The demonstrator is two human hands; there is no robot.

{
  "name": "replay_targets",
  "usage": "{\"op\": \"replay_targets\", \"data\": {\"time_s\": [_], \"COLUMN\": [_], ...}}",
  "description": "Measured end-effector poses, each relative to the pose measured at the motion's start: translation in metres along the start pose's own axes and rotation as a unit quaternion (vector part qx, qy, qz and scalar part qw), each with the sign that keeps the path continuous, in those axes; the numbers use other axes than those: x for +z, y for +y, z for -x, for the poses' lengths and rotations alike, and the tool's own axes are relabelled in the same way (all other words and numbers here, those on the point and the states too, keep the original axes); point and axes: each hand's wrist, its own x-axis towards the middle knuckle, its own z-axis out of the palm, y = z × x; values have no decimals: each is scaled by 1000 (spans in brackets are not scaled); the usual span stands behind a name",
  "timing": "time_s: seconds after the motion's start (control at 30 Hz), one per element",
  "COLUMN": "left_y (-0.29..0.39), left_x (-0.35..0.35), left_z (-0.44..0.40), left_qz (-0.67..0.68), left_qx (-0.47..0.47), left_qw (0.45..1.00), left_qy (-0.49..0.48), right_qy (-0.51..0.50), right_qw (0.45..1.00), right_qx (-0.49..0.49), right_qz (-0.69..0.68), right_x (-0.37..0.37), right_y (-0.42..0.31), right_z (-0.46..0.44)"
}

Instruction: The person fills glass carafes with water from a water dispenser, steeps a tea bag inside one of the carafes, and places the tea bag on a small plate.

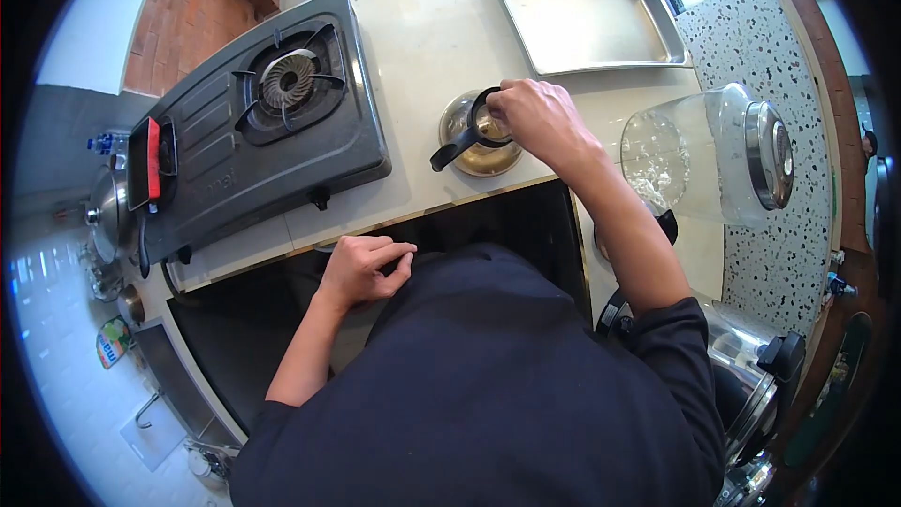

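The person in the dark shirt leans over a pale tabletop [422, 28], right arm reaching out to a small glass pot [488, 163] that stands between the gas stove [211, 145] and a big clear container [662, 155] with a steel lid [771, 155]. The right hand [540, 117] is bunched over the pot's black rim, fingers drawn close and pointing down; from here I can't tell whether that grip is clamped on anything, since the knuckles hide the fingertips. The pot's black handle [452, 152] juts out toward the stove side. The left hand [364, 269] hangs near the body, just off the counter's front edge, fingers loosely curled; thumb and forefinger tips come close, though I can't say if they touch. Beyond the pot, at the far side, sits a shallow metal tray [587, 23].
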Motion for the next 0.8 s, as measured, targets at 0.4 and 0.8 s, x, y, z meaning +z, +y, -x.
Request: {"op": "replay_targets", "data": {"time_s": [0.4,0.8], "left_y": [2,-36], "left_x": [-23,40], "left_z": [43,245], "left_qz": [-80,-29], "left_qx": [-258,-311], "left_qw": [886,721], "left_qy": [-376,-619], "right_qy": [10,24], "right_qw": [1000,1000], "right_qx": [-10,4], "right_qz": [1,0], "right_x": [9,-21], "right_y": [6,-4], "right_z": [1,3]}}
